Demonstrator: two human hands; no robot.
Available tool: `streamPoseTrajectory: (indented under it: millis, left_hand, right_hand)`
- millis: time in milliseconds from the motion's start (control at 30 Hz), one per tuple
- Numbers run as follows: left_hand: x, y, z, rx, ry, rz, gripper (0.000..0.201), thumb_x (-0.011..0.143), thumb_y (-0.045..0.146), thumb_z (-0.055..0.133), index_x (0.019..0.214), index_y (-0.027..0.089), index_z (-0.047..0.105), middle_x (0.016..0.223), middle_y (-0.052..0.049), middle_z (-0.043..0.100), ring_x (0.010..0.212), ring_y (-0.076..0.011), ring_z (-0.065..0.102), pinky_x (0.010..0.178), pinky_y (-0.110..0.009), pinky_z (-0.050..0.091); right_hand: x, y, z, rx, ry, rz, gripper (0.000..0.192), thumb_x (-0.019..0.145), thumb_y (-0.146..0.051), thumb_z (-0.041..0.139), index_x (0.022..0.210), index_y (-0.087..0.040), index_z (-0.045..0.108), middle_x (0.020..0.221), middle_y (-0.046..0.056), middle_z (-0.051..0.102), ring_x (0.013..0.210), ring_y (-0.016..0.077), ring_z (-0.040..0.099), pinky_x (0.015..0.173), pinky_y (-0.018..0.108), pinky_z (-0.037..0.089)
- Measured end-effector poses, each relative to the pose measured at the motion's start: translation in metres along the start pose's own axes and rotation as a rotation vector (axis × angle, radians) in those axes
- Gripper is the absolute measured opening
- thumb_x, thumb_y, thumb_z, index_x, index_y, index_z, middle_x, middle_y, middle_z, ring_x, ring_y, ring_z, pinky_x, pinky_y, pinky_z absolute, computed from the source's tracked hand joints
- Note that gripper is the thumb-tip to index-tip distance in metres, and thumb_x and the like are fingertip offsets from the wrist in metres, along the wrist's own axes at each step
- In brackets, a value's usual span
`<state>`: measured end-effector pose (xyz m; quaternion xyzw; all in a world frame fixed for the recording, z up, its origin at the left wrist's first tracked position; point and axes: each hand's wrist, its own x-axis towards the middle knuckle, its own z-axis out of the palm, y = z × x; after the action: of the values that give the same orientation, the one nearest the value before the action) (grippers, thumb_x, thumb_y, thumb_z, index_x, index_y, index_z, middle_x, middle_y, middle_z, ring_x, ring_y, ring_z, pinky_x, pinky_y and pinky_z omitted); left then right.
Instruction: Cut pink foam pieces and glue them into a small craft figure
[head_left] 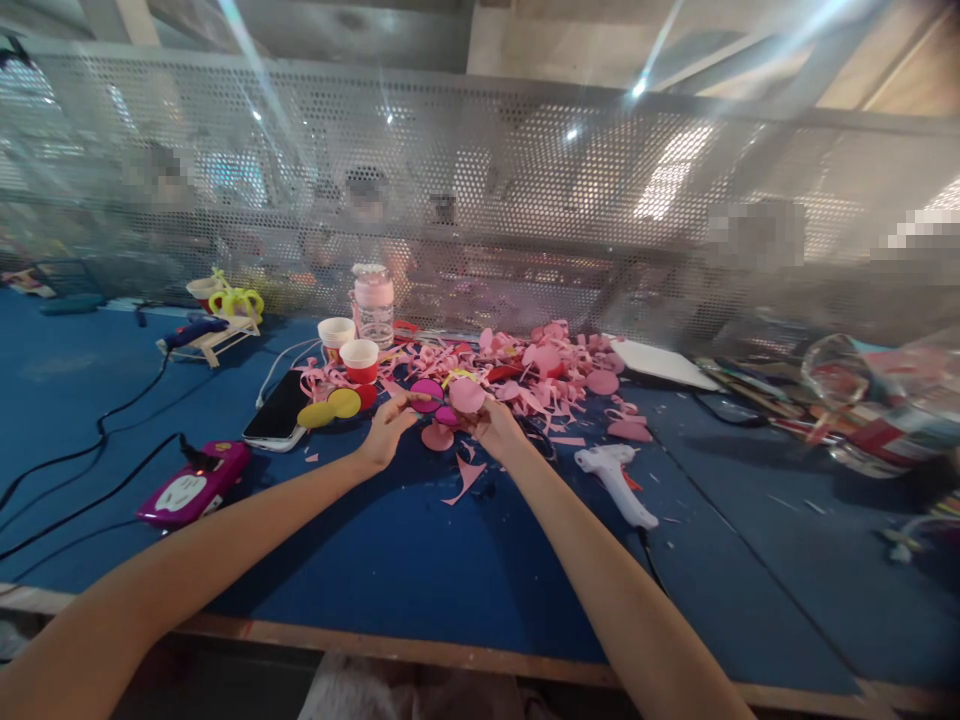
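Observation:
Both my arms reach out over a blue table point(420, 560). My left hand point(386, 430) pinches the edge of a magenta foam circle point(427, 393). My right hand point(491, 425) holds a light pink foam circle point(466, 396) just beside it; the two circles touch or overlap between my hands. Another pink circle point(437, 437) lies on the table under my hands. Yellow circles point(330, 408) lie to the left of my left hand.
A heap of pink foam scraps point(540, 370) lies behind my hands. A white glue gun point(619, 480) lies right, a phone point(279, 410) and magenta power strip point(196, 485) left. Two cups point(360, 360), a bottle point(373, 305) and a perforated screen point(480, 200) stand behind.

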<state>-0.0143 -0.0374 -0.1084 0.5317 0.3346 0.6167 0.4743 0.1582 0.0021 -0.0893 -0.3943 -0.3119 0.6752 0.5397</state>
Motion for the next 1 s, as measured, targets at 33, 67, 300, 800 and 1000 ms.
streamPoseTrajectory:
  millis: [33, 67, 300, 800, 1000]
  left_hand:
    - [0.000, 0.000, 0.000, -0.013, 0.029, 0.007, 0.024, 0.067, 0.020, 0.057, 0.089, 0.013, 0.060, 0.089, -0.006, 0.065, 0.086, -0.0173, 0.060, 0.080, -0.031, 0.046]
    - [0.001, 0.000, 0.000, -0.021, 0.068, 0.014, 0.020, 0.067, 0.023, 0.058, 0.084, 0.014, 0.057, 0.083, -0.003, 0.062, 0.081, -0.0152, 0.058, 0.077, -0.029, 0.045]
    - [0.004, -0.002, 0.003, 0.053, 0.240, 0.010, 0.042, 0.054, 0.019, 0.073, 0.065, 0.019, 0.033, 0.058, 0.010, 0.037, 0.052, -0.0041, 0.038, 0.053, -0.017, 0.034]
    - [0.005, -0.007, 0.000, -0.197, 0.003, -0.193, 0.044, 0.064, 0.046, 0.072, 0.093, 0.016, 0.057, 0.080, -0.005, 0.068, 0.071, -0.0205, 0.066, 0.067, -0.035, 0.054]
    - [0.000, -0.003, 0.001, 0.025, -0.111, -0.193, 0.040, 0.068, 0.046, 0.069, 0.093, 0.016, 0.056, 0.068, -0.002, 0.067, 0.051, -0.0167, 0.063, 0.053, -0.031, 0.052]
  right_hand:
    - [0.001, 0.001, 0.000, -0.026, 0.005, -0.015, 0.009, 0.077, -0.015, 0.049, 0.079, -0.018, 0.058, 0.067, 0.003, 0.070, 0.060, 0.0180, 0.068, 0.060, 0.032, 0.057]
    - [0.002, 0.002, -0.001, -0.057, 0.011, -0.032, 0.009, 0.076, -0.015, 0.050, 0.079, -0.018, 0.058, 0.068, 0.003, 0.070, 0.060, 0.0181, 0.068, 0.060, 0.032, 0.057]
    - [0.007, 0.003, -0.005, -0.394, 0.118, -0.299, 0.021, 0.062, -0.023, 0.064, 0.082, -0.015, 0.063, 0.076, 0.004, 0.069, 0.071, 0.0199, 0.063, 0.068, 0.032, 0.052]
    - [-0.001, 0.002, -0.016, -1.223, 0.146, -0.629, 0.016, 0.077, -0.026, 0.059, 0.082, -0.014, 0.069, 0.077, 0.010, 0.069, 0.074, 0.0226, 0.063, 0.073, 0.031, 0.045]
    - [-0.015, -0.006, -0.023, -1.318, 0.174, -0.654, 0.029, 0.072, -0.021, 0.065, 0.100, -0.014, 0.064, 0.092, 0.012, 0.067, 0.095, 0.0258, 0.056, 0.088, 0.037, 0.041]
